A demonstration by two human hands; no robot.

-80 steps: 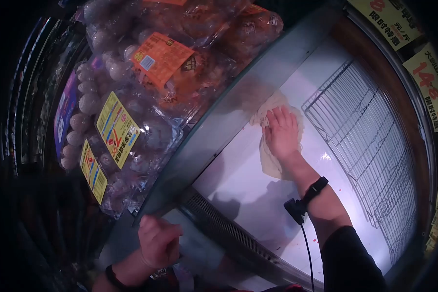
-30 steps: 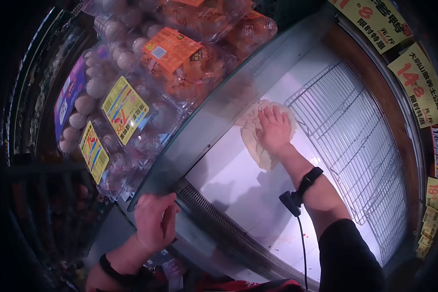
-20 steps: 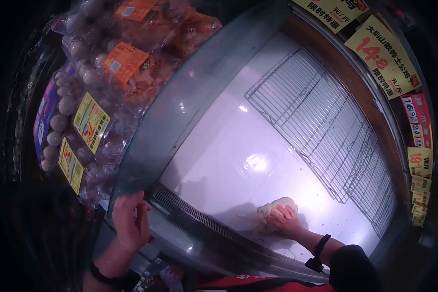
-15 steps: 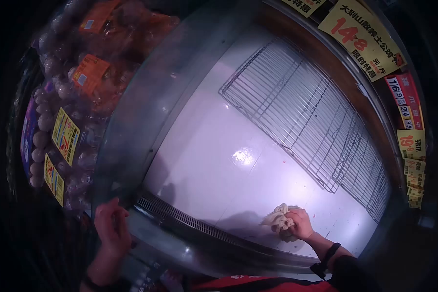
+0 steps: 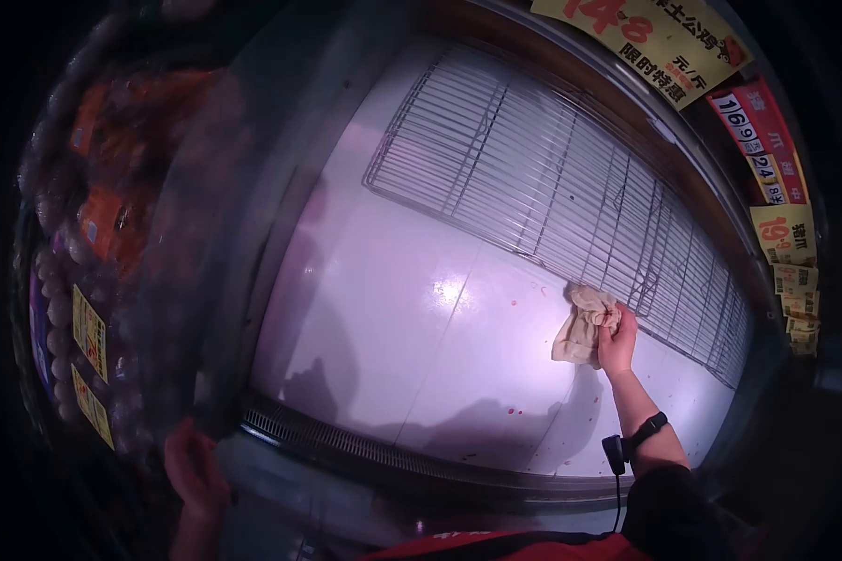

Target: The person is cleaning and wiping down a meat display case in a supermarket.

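The cloth [image 5: 585,324] hangs bunched on the white floor [image 5: 412,309] of the case, touching the near edge of the wire rack [image 5: 552,187]. The right hand [image 5: 616,338] grips it from its 4 o'clock side, fingers closed on it. At 8 o'clock from the cloth, well apart, the left hand [image 5: 194,472] rests on the glass edge [image 5: 225,280]; its grip cannot be told. Egg packs [image 5: 84,309] lie beyond the glass at 9 o'clock; price tags [image 5: 767,178] at 1 o'clock.

The blurred packs of eggs [image 5: 84,271] left of the white case floor [image 5: 393,318] are too smeared to read. The left hand [image 5: 192,467] is dim, its grip unclear. The yellow price tags [image 5: 786,234] right of that floor are cut off.
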